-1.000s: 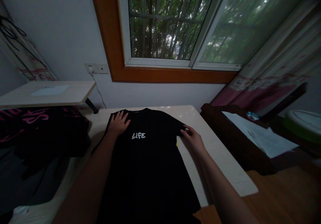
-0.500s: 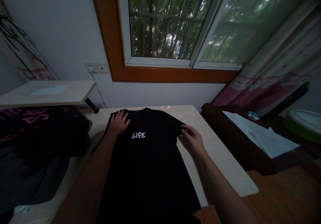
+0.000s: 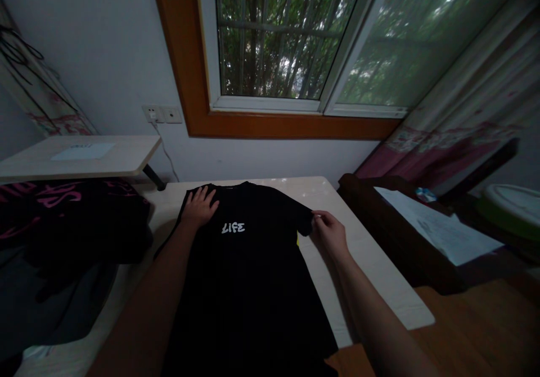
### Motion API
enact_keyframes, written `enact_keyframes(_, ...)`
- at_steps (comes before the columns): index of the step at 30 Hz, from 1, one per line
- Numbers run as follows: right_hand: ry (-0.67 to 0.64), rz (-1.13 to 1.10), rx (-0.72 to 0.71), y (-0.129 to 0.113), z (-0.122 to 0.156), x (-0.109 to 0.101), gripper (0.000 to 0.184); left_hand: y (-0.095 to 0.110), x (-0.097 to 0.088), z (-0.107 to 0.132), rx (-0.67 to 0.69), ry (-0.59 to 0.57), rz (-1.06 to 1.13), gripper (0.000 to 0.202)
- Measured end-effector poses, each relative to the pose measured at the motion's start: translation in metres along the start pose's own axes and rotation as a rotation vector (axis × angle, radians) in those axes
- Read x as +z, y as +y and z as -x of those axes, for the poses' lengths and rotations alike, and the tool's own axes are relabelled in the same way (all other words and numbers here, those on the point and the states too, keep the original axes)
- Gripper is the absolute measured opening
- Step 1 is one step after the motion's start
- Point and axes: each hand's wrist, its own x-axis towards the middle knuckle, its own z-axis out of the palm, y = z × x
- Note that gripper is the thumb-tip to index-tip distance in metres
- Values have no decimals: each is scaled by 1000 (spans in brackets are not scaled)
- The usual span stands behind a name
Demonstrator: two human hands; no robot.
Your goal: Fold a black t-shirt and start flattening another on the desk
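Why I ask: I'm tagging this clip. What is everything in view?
table: 1, pale, centre
shirt: 1, black with white LIFE, flat on table
clothes pile: 1, dark with pink letters, left
shelf: 1, pale, left wall
window: 1, brown frame, back wall
sockets: 2, white, under window's left corner
curtain: 1, pale and pink, right
papers: a few, white, on dark furniture at right
left hand: 1, flat on shirt's shoulder
right hand: 1, grip on shirt's sleeve
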Motion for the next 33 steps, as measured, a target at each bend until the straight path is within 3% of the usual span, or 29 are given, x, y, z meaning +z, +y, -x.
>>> enact_keyframes(3, 38, 263, -66, 9, -20, -3, 39, 0, 0, 0, 1, -3, -1, 63)
enact_keyframes(7, -39, 523, -114, 16, -44, -3, 33, 1, -1, 0, -3, -7, 0, 63)
enact_keyframes(12, -149, 630, -91, 14, -71, 2, 17, 1, -1, 0, 2, 9, -1, 63)
enact_keyframes(16, -102, 607, -61, 10, -87, 8, 19, 1, -2, 0, 0, -2, 3, 63)
enact_keyframes(23, -19, 689, 0, 3, -96, 19, 18, -1, -1, -2, -4, -18, 11, 63)
enact_keyframes(28, -78, 864, -132, -7, -103, 21, 18, -1, 0, -1, -7, -2, 6, 63)
enact_keyframes(33, -189, 978, -133, -17, -97, 21, 26, 1, 0, -1, -15, -2, 16, 63)
